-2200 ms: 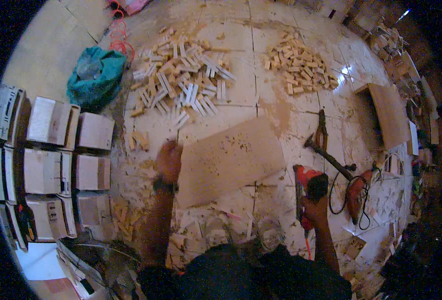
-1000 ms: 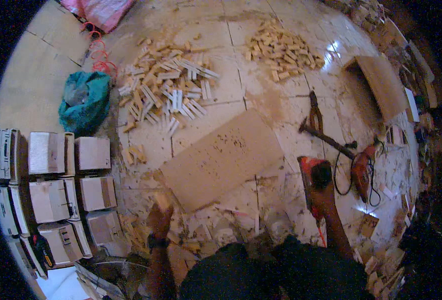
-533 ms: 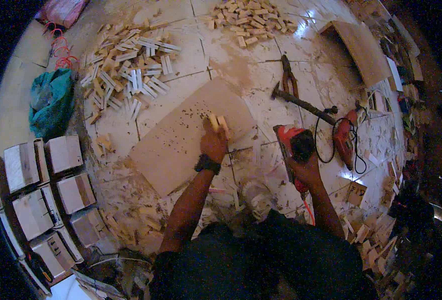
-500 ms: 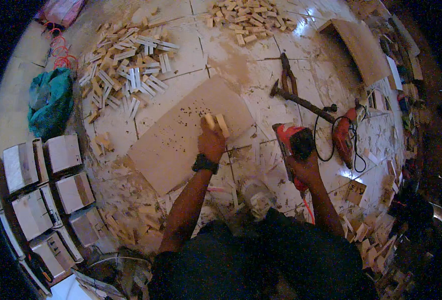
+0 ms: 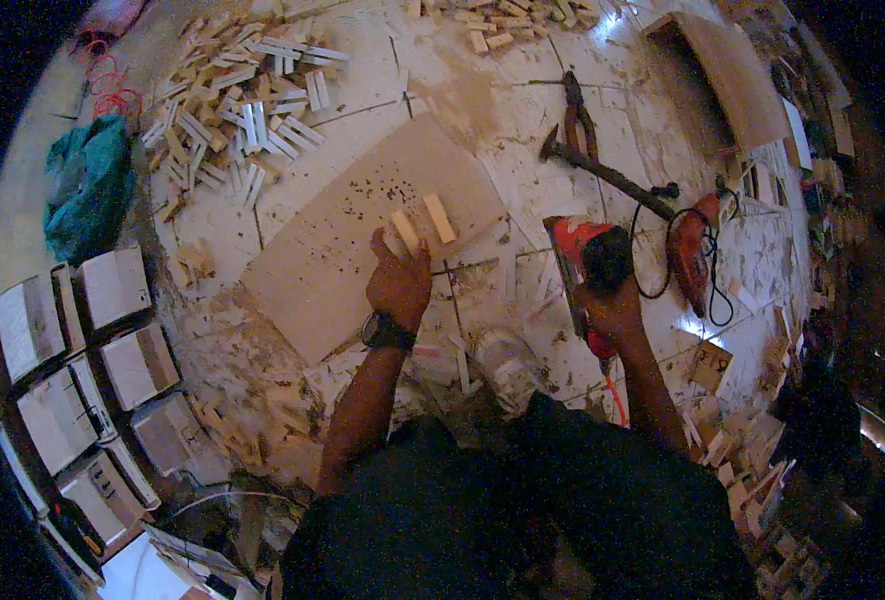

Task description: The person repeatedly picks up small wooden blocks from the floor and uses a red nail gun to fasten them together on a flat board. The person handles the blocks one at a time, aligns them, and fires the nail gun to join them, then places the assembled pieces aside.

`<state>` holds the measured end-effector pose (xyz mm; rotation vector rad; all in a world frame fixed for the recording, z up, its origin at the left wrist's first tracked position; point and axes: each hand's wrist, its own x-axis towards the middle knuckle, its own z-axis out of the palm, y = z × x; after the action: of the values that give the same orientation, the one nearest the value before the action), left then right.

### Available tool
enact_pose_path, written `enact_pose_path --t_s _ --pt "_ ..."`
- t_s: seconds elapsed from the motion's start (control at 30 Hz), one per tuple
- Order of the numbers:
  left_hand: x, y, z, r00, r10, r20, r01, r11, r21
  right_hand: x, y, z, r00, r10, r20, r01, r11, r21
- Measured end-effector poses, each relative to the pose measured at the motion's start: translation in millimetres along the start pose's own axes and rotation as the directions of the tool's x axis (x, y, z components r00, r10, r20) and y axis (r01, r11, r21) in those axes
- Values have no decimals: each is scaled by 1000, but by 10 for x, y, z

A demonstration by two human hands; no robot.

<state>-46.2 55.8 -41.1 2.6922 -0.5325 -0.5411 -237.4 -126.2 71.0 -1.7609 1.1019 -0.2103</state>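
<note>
On a brown board [image 5: 312, 270] on the floor lie two small wooden blocks, side by side and slightly tilted. My left hand [image 5: 399, 287], with a dark watch on its wrist, pinches the near end of the left wooden block [image 5: 403, 229] between thumb and fingers; one finger sticks out to the left. The right wooden block [image 5: 440, 218] lies just beyond, untouched. My right hand [image 5: 610, 308] is wrapped around the handle of a red and black nail gun [image 5: 584, 255], held off to the right of the board. An orange hose [image 5: 616, 400] runs from its handle. Small dark specks [image 5: 367, 195] dot the board.
Wooden pieces with pale strips [image 5: 252, 110] are heaped at the far left. Pliers [image 5: 577, 115], a hammer [image 5: 602, 175] and a corded red power tool [image 5: 689, 255] lie at the right. Cartons [image 5: 112, 285] line the left; a green bag [image 5: 87, 190] stands behind them.
My left hand has drawn back toward me and its fingers have spread somewhat, showing more of the left block. The nail gun stays in my right hand. The view has shifted slightly.
</note>
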Motion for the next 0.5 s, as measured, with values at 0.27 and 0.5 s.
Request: enact_pose_path --t_s 0.27,0.5 --pt "-354 470 685 827 521 212 -511 853 -105 71 280 -102 997 48 65 -41 994 -96" --pt "-289 727 704 878 403 256 -405 913 -49 34 85 -109 994 96 59 -78 964 -253"
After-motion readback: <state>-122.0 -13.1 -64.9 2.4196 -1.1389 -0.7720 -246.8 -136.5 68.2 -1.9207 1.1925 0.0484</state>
